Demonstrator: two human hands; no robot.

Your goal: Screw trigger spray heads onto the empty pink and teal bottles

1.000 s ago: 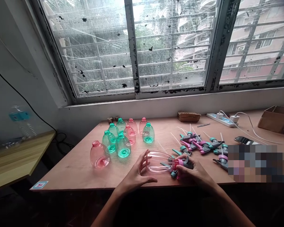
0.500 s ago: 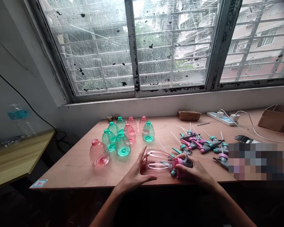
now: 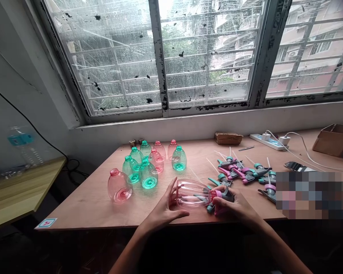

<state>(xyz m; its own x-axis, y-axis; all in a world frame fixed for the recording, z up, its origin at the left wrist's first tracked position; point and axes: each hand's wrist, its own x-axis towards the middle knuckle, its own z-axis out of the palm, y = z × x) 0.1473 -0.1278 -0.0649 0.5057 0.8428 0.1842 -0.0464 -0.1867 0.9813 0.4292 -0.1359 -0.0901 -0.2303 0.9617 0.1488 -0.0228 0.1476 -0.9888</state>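
A clear pink spray bottle (image 3: pixel 191 193) lies on its side in the air above the table's front edge, its neck pointing right. My left hand (image 3: pixel 167 205) cups its base, with the thumb stretched out beneath. At the neck, my right hand (image 3: pixel 230 199) is closed around the pink and grey spray head (image 3: pixel 227 195), pressed against the bottle mouth. Some of the right fingers are hidden behind the head. Behind and to the right lies a pile of trigger spray heads (image 3: pixel 240 169) in pink, teal and grey with thin white tubes.
Several open green bottles (image 3: pixel 148 177) and pink bottles (image 3: pixel 119 186) stand on the left of the wooden table (image 3: pixel 85 205). Toward the back are a brown box (image 3: pixel 228 138), a power strip (image 3: pixel 268 142) with cables, and a cardboard carton (image 3: pixel 333 140). A blurred patch covers the right edge.
Both hands keep their hold on the pink bottle and the spray head. The right hand has shifted very slightly; the bottle stays almost in place.
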